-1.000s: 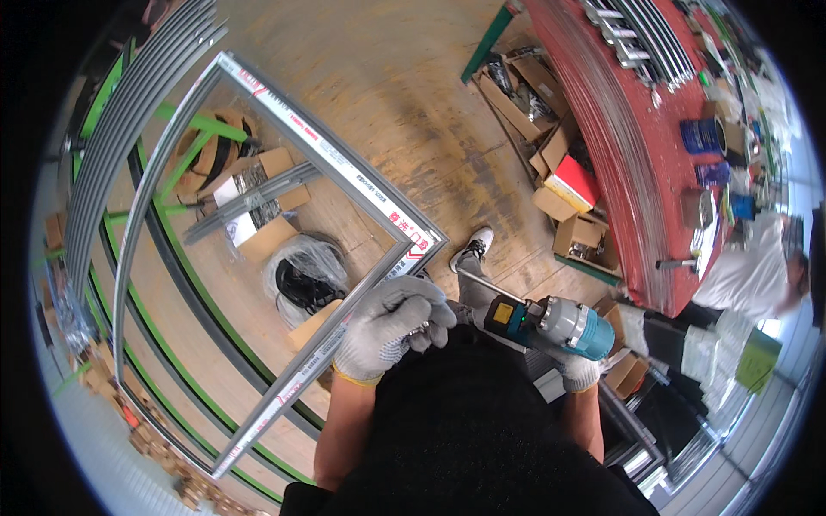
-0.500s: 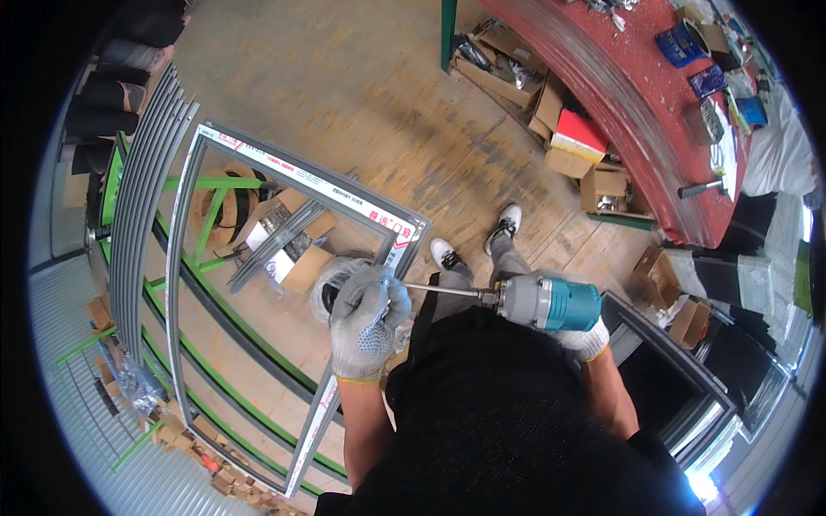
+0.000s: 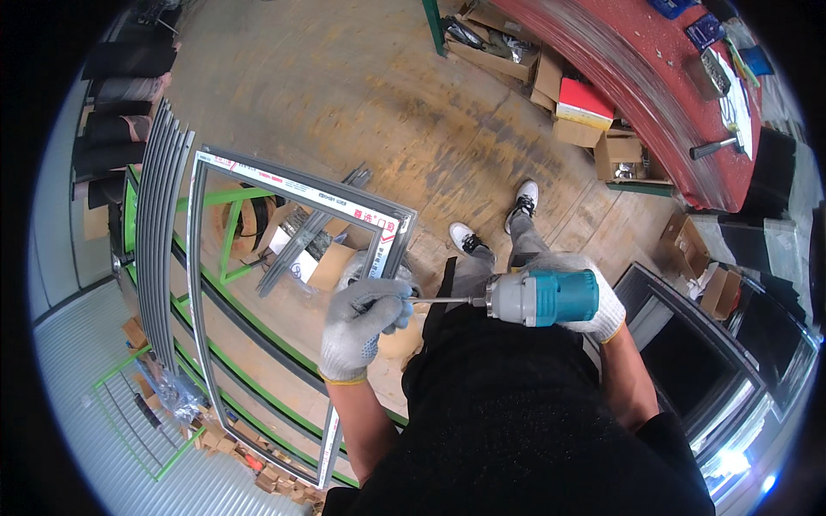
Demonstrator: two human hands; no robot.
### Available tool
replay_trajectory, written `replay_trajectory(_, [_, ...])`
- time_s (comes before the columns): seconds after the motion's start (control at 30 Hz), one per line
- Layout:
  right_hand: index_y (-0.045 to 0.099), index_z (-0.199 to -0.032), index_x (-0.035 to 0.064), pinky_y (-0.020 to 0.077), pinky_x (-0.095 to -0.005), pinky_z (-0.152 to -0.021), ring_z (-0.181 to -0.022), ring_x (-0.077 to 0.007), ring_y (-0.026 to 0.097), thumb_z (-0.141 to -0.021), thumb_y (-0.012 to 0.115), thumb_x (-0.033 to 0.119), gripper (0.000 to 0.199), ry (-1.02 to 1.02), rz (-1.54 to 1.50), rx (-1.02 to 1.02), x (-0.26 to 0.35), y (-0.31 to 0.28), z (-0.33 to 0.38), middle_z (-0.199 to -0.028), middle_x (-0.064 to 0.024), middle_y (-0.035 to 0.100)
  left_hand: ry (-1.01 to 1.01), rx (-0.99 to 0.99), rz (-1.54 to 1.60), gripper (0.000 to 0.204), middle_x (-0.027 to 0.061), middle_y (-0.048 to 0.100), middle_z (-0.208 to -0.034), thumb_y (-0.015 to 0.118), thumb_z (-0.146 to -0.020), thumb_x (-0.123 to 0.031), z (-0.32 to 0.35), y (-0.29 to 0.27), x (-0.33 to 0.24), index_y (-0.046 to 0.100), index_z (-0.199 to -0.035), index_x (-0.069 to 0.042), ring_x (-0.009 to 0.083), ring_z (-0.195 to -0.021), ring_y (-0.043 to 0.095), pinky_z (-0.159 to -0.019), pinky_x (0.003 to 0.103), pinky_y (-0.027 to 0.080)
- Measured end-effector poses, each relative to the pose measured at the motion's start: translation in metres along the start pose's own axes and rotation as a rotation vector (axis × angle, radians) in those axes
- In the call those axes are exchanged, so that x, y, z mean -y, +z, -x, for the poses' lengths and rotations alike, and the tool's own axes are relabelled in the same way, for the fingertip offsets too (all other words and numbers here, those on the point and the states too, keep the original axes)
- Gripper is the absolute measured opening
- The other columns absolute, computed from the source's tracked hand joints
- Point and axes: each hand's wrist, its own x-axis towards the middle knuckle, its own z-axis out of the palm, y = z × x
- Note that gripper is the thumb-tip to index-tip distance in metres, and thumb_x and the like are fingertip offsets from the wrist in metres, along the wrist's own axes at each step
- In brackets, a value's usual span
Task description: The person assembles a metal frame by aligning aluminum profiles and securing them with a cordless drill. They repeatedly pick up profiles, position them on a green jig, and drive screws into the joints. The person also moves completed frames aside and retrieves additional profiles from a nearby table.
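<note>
My right hand (image 3: 607,311), in a white knit glove, grips a teal and grey power drill (image 3: 552,297) in front of my body. Its long metal bit (image 3: 443,300) points left. The gloved left hand (image 3: 354,331) is closed, with thumb and fingers pinched together at the bit's tip; whether they hold the tip itself or a small screw there is hidden. Just beyond and beside that hand is the corner of a grey window frame (image 3: 301,191) with white printed protective film. The frame rests over a green metal rack (image 3: 225,245).
Grey curved-looking profiles (image 3: 155,232) stand in a row at the left. An open carton (image 3: 331,265) and loose profile pieces lie beneath the frame. A red worktable (image 3: 637,103) with boxes under it is at the upper right. Dark glazed panels (image 3: 680,335) lean at the right.
The view has shifted a little. The drill has come closer to my left hand, so less of the bit shows. My left hand has turned, its fingers still pinched at the tip.
</note>
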Motion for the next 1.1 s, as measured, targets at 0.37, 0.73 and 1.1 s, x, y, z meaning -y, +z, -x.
replay_trajectory(0.37, [0.066, -0.127, -0.0002, 0.0577, -0.0385, -0.094, -0.107, -0.0245, 0.072, -0.09, 0.081, 0.017, 0.044, 0.274, -0.665, -0.019, -0.045, 0.026, 0.001, -0.117, -0.0142, 0.073, 0.086, -0.537, -0.033, 0.025, 0.0052, 0.057, -0.068, 0.063, -0.101, -0.022, -0.011, 0.002, -0.004, 0.066, -0.1, 0.003, 0.0129, -0.055, 0.048, -0.051, 0.027, 0.036])
replay_trajectory(0.73, [0.062, -0.13, -0.0004, 0.0539, -0.0458, -0.096, -0.11, -0.0412, 0.066, -0.089, 0.075, 0.028, 0.052, 0.065, -0.246, -0.024, -0.074, 0.057, -0.012, -0.113, -0.0233, 0.068, -0.063, -0.384, 0.138, 0.036, 0.0055, 0.075, -0.1, 0.066, -0.105, -0.041, -0.103, -0.016, -0.005, 0.07, -0.113, -0.007, 0.0145, -0.08, 0.072, -0.07, 0.029, 0.061])
replay_trajectory(1.1, [0.07, -0.123, 0.0051, 0.0538, -0.0448, -0.093, -0.105, -0.035, 0.067, -0.083, 0.073, 0.027, 0.046, -0.237, 0.151, 0.03, -0.066, 0.064, -0.02, -0.106, -0.0154, 0.071, 0.011, -0.402, 0.213, 0.025, 0.0062, 0.074, -0.098, 0.069, -0.101, -0.024, -0.118, -0.002, -0.01, 0.069, -0.114, -0.003, 0.0173, -0.081, 0.073, -0.071, 0.03, 0.061])
